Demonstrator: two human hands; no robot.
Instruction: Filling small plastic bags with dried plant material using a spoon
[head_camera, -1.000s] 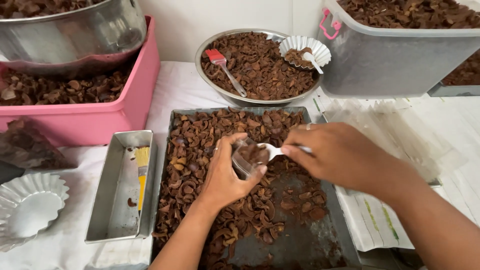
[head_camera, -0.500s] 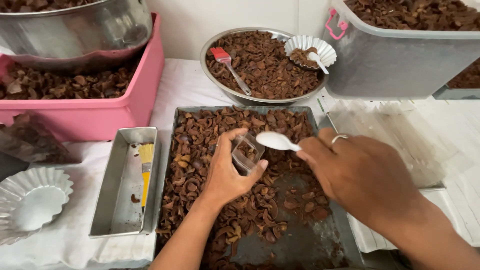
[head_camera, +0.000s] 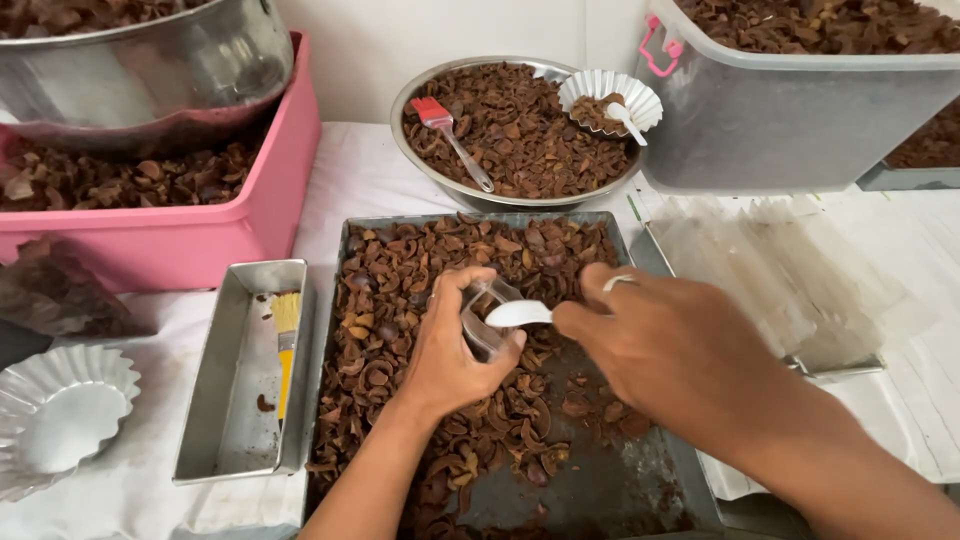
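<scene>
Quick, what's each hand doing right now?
Left hand: closed on a small clear cup.
Right hand: closed on a white spoon.

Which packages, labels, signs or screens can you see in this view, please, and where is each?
No labels, signs or screens are in view.
Dark wrapper or bag: far left edge, below the pink tub; crumpled, brownish; its kind is unclear.
Grey lidless bin: top right, full of brown shells, with a pink handle clip.

baking tray (head_camera: 640, 262) centre of worktop (head_camera: 350, 170) | loaf tin (head_camera: 235, 400) just left (brush (head_camera: 285, 345) inside) | round bowl (head_camera: 420, 90) behind tray | tub (head_camera: 150, 235) far left | bin (head_camera: 800, 120) back right
</scene>
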